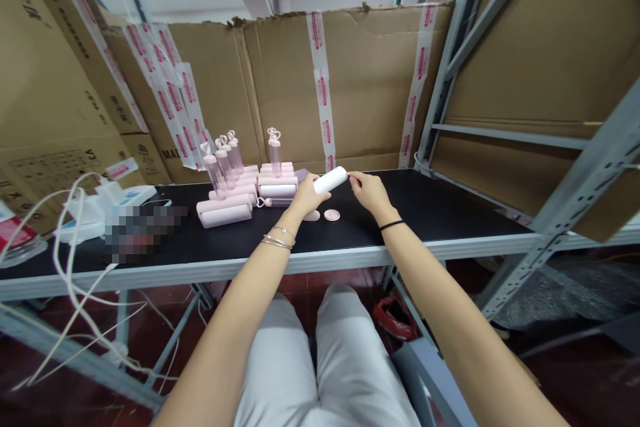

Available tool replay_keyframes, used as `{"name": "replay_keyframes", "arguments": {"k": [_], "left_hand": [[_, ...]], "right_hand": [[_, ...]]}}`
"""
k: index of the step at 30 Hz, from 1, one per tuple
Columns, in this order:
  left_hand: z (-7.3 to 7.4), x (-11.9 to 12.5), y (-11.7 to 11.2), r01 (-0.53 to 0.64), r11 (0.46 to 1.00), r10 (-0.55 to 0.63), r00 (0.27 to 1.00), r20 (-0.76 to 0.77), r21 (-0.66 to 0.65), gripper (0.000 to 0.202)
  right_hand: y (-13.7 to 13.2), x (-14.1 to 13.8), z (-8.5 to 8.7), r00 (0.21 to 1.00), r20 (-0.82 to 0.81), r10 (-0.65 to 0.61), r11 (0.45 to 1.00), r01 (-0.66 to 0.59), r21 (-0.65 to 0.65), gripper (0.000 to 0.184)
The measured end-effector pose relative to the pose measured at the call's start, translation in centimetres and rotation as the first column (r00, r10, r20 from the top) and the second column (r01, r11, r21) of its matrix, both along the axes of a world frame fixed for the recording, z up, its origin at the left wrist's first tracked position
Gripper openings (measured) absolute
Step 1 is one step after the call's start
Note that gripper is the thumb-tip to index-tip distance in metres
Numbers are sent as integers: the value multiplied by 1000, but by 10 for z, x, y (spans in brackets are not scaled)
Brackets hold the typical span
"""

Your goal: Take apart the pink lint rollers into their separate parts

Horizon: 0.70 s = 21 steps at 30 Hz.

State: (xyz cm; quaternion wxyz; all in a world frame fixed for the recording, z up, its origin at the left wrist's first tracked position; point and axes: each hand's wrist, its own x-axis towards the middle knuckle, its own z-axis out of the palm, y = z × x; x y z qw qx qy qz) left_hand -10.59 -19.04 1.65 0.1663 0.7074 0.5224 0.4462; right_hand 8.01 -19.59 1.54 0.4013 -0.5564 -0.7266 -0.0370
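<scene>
We find the white cylinder (331, 180) held above the black tabletop (420, 213), in the middle of the scene, its right end tilted upward. The left hand (306, 197) is closed around its left end. The right hand (369, 192) has its fingertips drawn in at the right end; we cannot tell whether they pinch something small there.

Just below, near the tabletop's front edge, lies a pink disc (332, 215); a second disc (313, 216) to its left is partly hidden by the left hand. We judge that a low sweep of either hand could knock these off the near side.

The cylinder looks smooth; should the left hold loosen under a push or twist from the right, we would expect it to slip or roll.

Farther left, we note a group of pink cylinders (225, 215), a clear tube (281, 202) lying before them, and upright tubes (275, 159) with heart-shaped loops. These look top-heavy, and a leftward bump could topple them.

Cardboard (280, 80) closes the far side.
</scene>
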Motion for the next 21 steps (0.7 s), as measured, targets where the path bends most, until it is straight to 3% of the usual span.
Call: {"name": "replay_keyframes", "arguments": {"k": [7,15,21], "left_hand": [[3,0,-3,-15,1000,14,996,-91,-10,46],[3,0,-3,-13,1000,14,995,-94,7,44],[3,0,-4,15,1000,-16,995,-98,-4,46]], "right_hand": [[-2,-1,0,996,60,-62,996,66,-53,38],[-3,-1,2,997,66,-43,996,48,-78,38],[-4,1,3,984,33,-176,978,178,-110,38]]}}
